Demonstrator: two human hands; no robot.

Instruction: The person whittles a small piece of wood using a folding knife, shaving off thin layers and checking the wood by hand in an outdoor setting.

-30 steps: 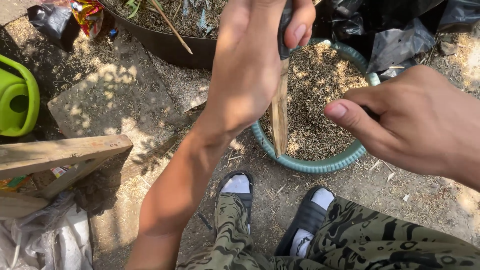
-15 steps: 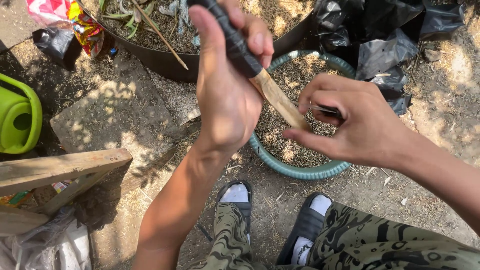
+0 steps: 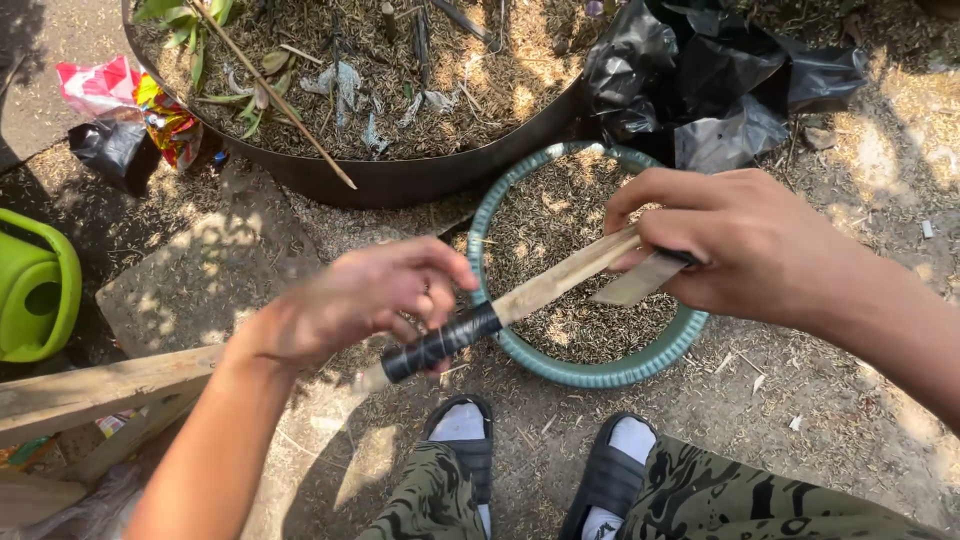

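My left hand [image 3: 350, 300] grips a pale wooden stick [image 3: 555, 285] at its end that is wrapped in black tape [image 3: 440, 343]. The stick slants up to the right over a round green pot [image 3: 600, 375] filled with dry soil. My right hand [image 3: 750, 245] is closed at the stick's far end and holds a flat grey knife blade [image 3: 635, 283] right under the wood. Whether the blade's edge touches the stick I cannot tell.
A large black tub [image 3: 400, 180] of soil, twigs and leaves stands behind the pot, with a black plastic bag [image 3: 700, 90] beside it. A green watering can [image 3: 35, 290] and wooden planks [image 3: 90, 390] are at the left. My sandalled feet [image 3: 465, 440] stand below.
My left hand has come down and turned the stick from upright to a low slant across the pot. My right hand has closed in on the stick's far end with the blade.
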